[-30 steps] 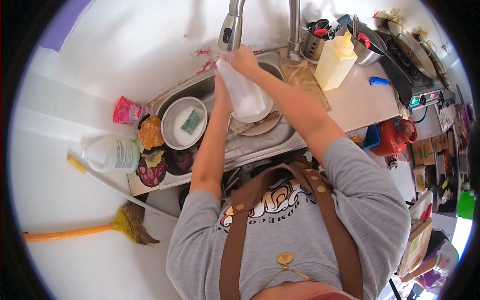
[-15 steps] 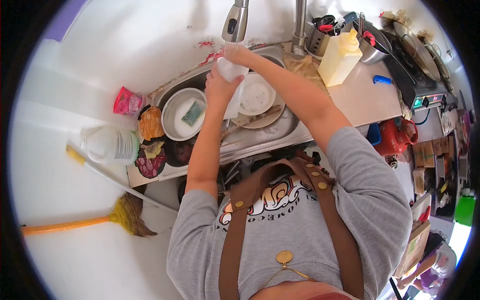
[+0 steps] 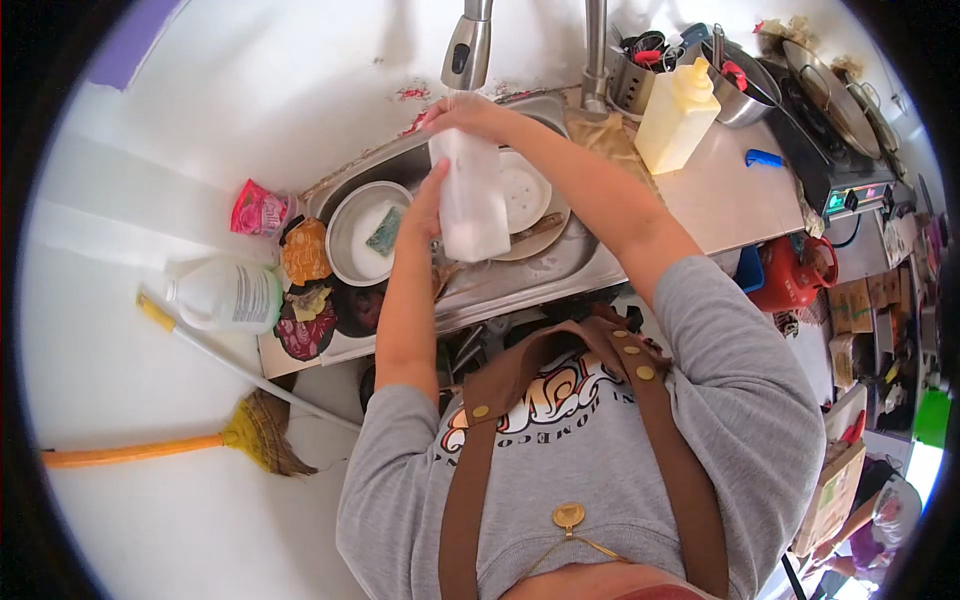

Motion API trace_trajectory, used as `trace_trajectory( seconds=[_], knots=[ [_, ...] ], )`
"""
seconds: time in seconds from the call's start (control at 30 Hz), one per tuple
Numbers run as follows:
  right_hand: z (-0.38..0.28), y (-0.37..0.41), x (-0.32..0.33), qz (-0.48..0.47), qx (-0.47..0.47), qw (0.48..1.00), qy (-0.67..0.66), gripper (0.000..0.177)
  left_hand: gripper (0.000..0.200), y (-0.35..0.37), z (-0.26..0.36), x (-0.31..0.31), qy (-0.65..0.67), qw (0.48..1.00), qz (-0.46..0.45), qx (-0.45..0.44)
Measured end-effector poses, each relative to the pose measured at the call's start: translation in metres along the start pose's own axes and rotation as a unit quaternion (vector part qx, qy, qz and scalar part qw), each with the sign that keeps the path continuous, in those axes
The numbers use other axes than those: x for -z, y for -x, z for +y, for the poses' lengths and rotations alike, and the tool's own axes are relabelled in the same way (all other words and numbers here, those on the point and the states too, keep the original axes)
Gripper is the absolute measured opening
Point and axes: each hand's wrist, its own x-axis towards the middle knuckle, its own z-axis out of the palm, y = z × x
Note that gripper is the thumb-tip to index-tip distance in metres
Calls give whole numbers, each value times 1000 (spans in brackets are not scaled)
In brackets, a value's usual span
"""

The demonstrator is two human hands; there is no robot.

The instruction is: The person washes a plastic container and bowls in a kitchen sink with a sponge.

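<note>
A white, translucent, box-shaped plastic container [image 3: 472, 205] is tilted over the sink, under the faucet head [image 3: 466, 60]. My left hand [image 3: 426, 205] grips its left side, fingers partly hidden behind it. My right hand [image 3: 468, 116] is bent over its upper end, just below the spout, where a thin stream of water falls. Below the container, white plates [image 3: 524, 190] are stacked in the sink basin [image 3: 590, 240]. To the left sits a round metal pan [image 3: 345, 225] with a green scouring sponge [image 3: 386, 232] in it.
A yellowish bottle [image 3: 680, 118] and a utensil holder [image 3: 636, 82] stand on the right counter, near a stove [image 3: 835, 150]. Left of the sink are a clear jug [image 3: 225, 297], a pink packet [image 3: 262, 208] and a broom [image 3: 262, 430]. Another person [image 3: 885, 525] is at far right.
The white container has swung lower and toward me, showing its long side. My right hand has shifted slightly left over its top, and my left hand has moved down along its side.
</note>
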Motion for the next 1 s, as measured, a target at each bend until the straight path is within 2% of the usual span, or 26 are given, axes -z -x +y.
trace_trajectory(
  seconds=[0.03,0.13,0.17,0.23,0.33,0.43,0.53,0.63,0.73,0.77,0.83,0.93,1.0],
  knots=[
    [2,0,0,45,19,999,23,21,64,0,2,-9,-9,1000,13,9],
    [6,1,4,183,-46,976,111,23,67,-12,4,-21,-173,966,26,-189],
    [6,-2,3,206,-25,963,175,24,67,-17,3,-26,-261,931,48,-251],
    [12,-12,-1,244,19,922,299,27,69,-19,4,-36,-426,823,95,-364],
    [1,-6,7,180,-112,971,109,25,71,-7,14,-39,-245,943,12,-226],
    [4,-6,13,25,-90,991,-101,23,69,-8,11,-20,-91,979,-85,-159],
    [-7,9,18,-38,-59,976,-208,25,65,-10,-3,-5,99,992,-82,-8],
    [-4,13,18,-29,40,999,15,27,56,-18,-14,-6,182,971,-156,16],
    [4,7,2,147,-39,967,204,21,52,-39,-14,-14,64,994,-72,-44],
    [6,6,-1,185,-40,957,219,22,53,-41,-19,-15,-5,994,-29,-108],
    [1,7,-7,261,-39,932,250,25,55,-41,-19,-23,-142,960,57,-233],
    [-6,8,-20,310,-35,891,330,24,57,-44,-13,-22,-58,988,28,-139],
    [12,7,-37,273,4,858,435,29,63,-50,-14,-18,77,993,-31,-89]
  ],
)
